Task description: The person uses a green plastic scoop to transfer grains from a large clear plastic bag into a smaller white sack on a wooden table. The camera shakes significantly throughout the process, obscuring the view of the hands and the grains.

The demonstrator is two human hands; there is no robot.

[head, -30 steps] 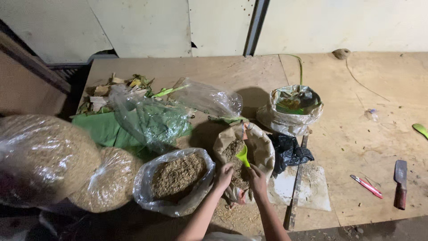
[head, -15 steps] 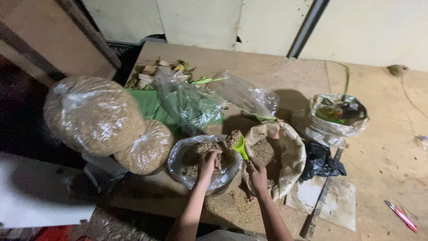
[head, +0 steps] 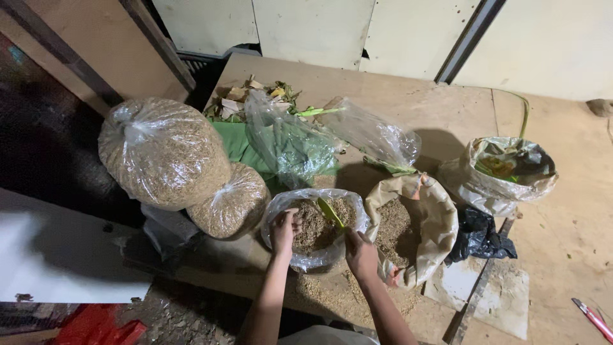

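My left hand point(head: 284, 231) grips the near-left rim of a clear plastic bag point(head: 300, 255) that holds brown husk-like grain. My right hand point(head: 359, 250) holds a small green scoop point(head: 330, 211) whose blade lies over the grain inside that bag. Right beside it stands an open brown paper sack point(head: 434, 220) with the same grain in it. Some grain is spilled on the wooden board in front of the sack.
Two tied, full clear bags of grain point(head: 163, 150) point(head: 231, 203) sit at the left. Behind lie empty plastic bags point(head: 287, 140), a green sheet and plant scraps point(head: 255, 96). A lined pot point(head: 507, 167) and black bag point(head: 479, 235) are at right; a red-handled tool point(head: 594, 317) lies far right.
The view has swung left and closer. My right hand has brought the green scoop from the paper sack over into the clear bag, and my left hand has stayed on that bag's rim.
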